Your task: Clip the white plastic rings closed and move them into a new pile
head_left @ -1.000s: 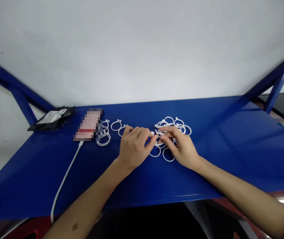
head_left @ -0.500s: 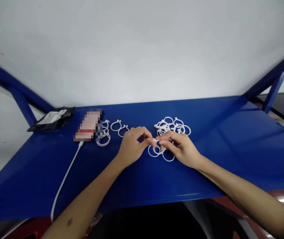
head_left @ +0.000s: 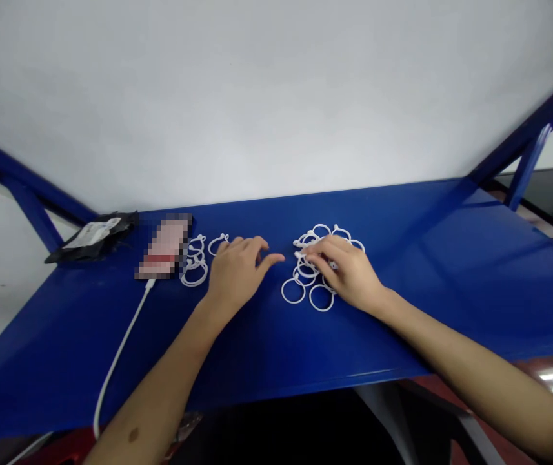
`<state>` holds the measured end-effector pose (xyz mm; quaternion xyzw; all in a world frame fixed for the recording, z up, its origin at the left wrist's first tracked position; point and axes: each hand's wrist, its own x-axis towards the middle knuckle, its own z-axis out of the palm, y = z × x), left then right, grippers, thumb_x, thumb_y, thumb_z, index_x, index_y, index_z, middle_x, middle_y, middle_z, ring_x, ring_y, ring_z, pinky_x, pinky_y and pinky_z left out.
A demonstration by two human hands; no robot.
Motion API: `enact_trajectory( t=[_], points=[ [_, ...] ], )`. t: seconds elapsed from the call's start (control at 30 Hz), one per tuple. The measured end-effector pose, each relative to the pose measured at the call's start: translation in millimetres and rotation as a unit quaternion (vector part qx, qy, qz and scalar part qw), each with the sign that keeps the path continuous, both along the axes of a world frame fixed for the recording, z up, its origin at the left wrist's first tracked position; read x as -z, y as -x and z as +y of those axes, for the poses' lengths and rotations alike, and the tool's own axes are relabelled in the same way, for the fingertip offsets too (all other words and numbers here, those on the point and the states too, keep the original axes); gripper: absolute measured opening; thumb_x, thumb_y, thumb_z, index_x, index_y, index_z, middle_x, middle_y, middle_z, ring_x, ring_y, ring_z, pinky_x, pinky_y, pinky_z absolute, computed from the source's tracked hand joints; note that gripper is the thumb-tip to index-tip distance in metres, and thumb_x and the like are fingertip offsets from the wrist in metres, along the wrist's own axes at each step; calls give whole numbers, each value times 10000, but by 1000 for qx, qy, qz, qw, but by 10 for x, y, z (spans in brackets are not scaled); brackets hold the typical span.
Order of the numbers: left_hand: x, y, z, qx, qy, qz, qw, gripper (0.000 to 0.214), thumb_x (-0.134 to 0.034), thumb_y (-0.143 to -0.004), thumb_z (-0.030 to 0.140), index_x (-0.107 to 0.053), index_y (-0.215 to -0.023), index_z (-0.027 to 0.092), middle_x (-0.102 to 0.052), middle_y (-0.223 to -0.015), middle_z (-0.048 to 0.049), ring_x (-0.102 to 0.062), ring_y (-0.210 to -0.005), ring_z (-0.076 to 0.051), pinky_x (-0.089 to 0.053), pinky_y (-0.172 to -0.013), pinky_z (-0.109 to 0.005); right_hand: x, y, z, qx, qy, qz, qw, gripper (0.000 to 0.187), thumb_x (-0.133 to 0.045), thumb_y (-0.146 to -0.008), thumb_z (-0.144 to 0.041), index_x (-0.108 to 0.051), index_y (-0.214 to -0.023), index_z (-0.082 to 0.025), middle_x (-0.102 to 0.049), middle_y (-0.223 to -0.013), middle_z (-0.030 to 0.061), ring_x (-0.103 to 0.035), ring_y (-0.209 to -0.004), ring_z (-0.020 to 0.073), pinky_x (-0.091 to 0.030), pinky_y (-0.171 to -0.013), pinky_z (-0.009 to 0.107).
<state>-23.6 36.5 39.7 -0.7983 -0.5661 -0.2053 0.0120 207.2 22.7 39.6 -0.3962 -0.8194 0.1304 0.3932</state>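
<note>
A heap of thin white rings (head_left: 293, 301), several with a small knob or eyelet, lies near the middle of the blue table. Over this heap, my right hand (head_left: 346, 266) has thumb and forefinger pinched on a white ring by its knob (head_left: 298, 254); the palm and fingers cover part of the heap. My left hand (head_left: 237, 274) is over the table to the left, its thumb apart from the curled fingers and nothing visible between them. Just beyond it, a single white ring (head_left: 211, 248) is partly covered by the hand.
A smaller group of white rings (head_left: 195, 284) lies beside a blurred-out phone (head_left: 164, 248). A white cable (head_left: 121, 352) runs from the phone over the front edge. A black plastic packet (head_left: 93, 237) is at the far left. The blue table (head_left: 402, 336) meets a pale wall.
My left hand has moved left, away from my right hand, and its pinch has opened. A white ring between both hands is no longer there. My right hand has shifted slightly back over the heap.
</note>
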Motion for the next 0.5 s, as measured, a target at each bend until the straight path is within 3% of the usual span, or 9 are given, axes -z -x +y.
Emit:
enact_trajectory(
  t=[0.1,0.17,0.37,0.5],
  points=[
    [-14,96,49,-110,22,116,987,341,-525,-970,459,-654,-1060,156,-730,-957,-134,-654,-945,-326,-445,-817,-432,-1,-91,141,81,-39,11,996,212,-514,-999,-248,-720,-1029,-214,-721,-957,79,-643,-907,221,-530,-816,396],
    [0,136,70,-136,38,157,977,329,-500,-977,408,-655,-1091,142,-725,-1017,-163,-650,-991,-352,-453,-820,-447,16,-140,218,114,-54,4,992,224,-525,-990,-252,-738,-1048,-213,-721,-932,80,-621,-868,230,-519,-805,414],
    [67,146,88,-99,55,174,978,278,-436,-975,221,-670,-1112,159,-723,-1068,-156,-658,-1002,-329,-473,-831,-455,130,-185,335,151,-48,-35,987,254,-541,-967,-261,-748,-1112,-245,-718,-976,81,-566,-894,262,-500,-843,476],
    [52,110,84,-67,44,86,993,224,-485,-950,200,-649,-1101,179,-735,-997,-112,-656,-966,-304,-472,-837,-442,138,-165,310,161,-56,-28,985,245,-526,-976,-265,-742,-1091,-259,-676,-1014,95,-550,-971,280,-484,-888,506]
  ],
)
